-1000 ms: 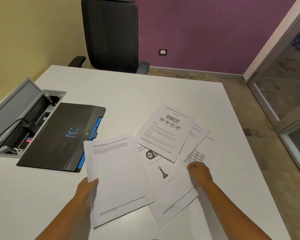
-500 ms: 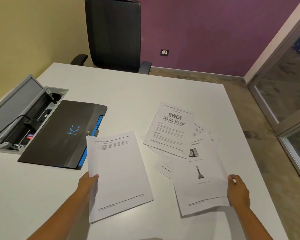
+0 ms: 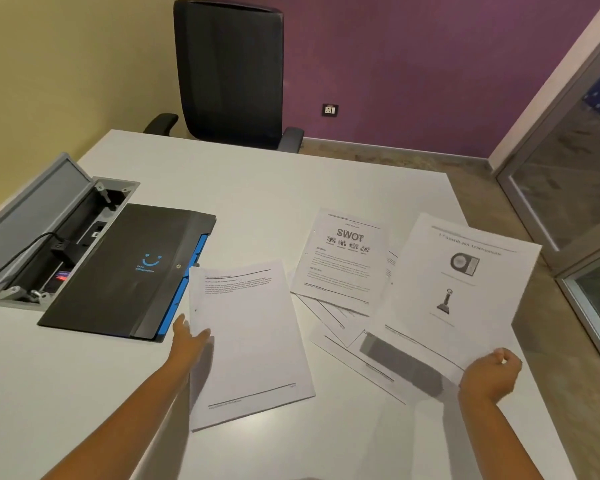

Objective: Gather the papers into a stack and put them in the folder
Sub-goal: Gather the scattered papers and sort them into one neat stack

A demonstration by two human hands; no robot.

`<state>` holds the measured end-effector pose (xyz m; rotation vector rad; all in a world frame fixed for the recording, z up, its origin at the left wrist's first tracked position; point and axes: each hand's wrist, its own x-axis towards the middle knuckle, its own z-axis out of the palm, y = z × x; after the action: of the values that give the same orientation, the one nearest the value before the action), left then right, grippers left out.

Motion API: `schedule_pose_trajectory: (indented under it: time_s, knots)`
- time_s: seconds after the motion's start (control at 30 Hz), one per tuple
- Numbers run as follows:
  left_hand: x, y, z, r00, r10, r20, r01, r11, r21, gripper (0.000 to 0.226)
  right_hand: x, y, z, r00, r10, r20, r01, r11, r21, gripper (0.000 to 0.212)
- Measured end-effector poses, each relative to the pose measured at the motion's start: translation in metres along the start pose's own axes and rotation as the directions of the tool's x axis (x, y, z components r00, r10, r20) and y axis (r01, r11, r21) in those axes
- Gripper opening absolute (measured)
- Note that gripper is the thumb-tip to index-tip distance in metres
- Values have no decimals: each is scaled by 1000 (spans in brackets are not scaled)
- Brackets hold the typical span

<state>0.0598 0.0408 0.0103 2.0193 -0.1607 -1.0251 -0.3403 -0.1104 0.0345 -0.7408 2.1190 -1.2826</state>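
So the left hand (image 3: 191,341) is pinching a text page (image 3: 246,341) by its left edge, thumb on top, fingers tucked underneath; the sheet sits toward the near middle of the bench (image 3: 257,188), its top left corner just overlapping the folder's blue edge. The right hand (image 3: 489,375) is curled around the bottom right corner of the sheet with two small pictures (image 3: 454,289) and has it lifted off the bench, tilted up, out by the right edge. You can tell it's airborne from the dark shadow it drops on the pages below

Still flat on the bench: the SWOT sheet (image 3: 343,258) and a few more papers fanned out under and beside it (image 3: 340,327); can't tell how many. The black folder (image 3: 125,271) with the smiley logo lies closed near the left edge, right beside an open cable box (image 3: 49,237) sunk into the bench

My take on doing this bit well: bring the picture sheet across and lay it on the text page so the left hand can clamp both, lining up one long edge and a corner first. A sheet held by one corner flops and catches air, so move it low and slow. Then slide the remaining pages together on the bench instead of picking them singly, tap the edges square, and only then open the folder. Watch the loose ones by the right edge, an easy sweep could send them off
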Motion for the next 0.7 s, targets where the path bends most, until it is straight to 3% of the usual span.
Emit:
schedule_pose_trajectory:
  time_s: [0.1,0.17,0.2,0.27,0.33,0.37,0.43,0.5,0.6,0.7]
  knots:
    - [0,-4,5,972,203,-115,-160,939,305,70,-13,-6,10,992,42,121,-43,999,7,33]
    - [-5,-3,10,943,309,-124,-261,917,303,66,-29,-10,19,982,19,188,-20,1000,4,31]
    - [-11,2,12,955,289,-72,-271,943,196,61,-41,-11,23,975,-3,220,6,1000,-11,30]
    - [-28,11,17,967,112,227,-85,988,-128,51,-64,-8,33,951,-23,307,37,998,-41,28]
    - [-43,15,21,823,-11,568,199,942,-270,53,-88,-1,43,911,-15,412,43,997,-59,26]
    - [-48,14,22,754,-20,656,266,923,-277,57,-99,3,48,891,-17,454,51,997,-65,24]
    - [-54,12,25,698,6,716,282,917,-283,58,-116,7,58,850,-12,527,58,996,-70,21]
    - [-54,10,28,727,4,686,244,933,-265,48,-125,12,65,807,19,590,46,994,-96,24]
    - [-41,2,22,851,-63,522,177,969,-171,38,-118,23,71,772,83,630,66,975,-210,30]
    - [-33,-8,12,912,-120,392,146,989,-36,36,-96,28,65,810,92,578,124,938,-324,26]
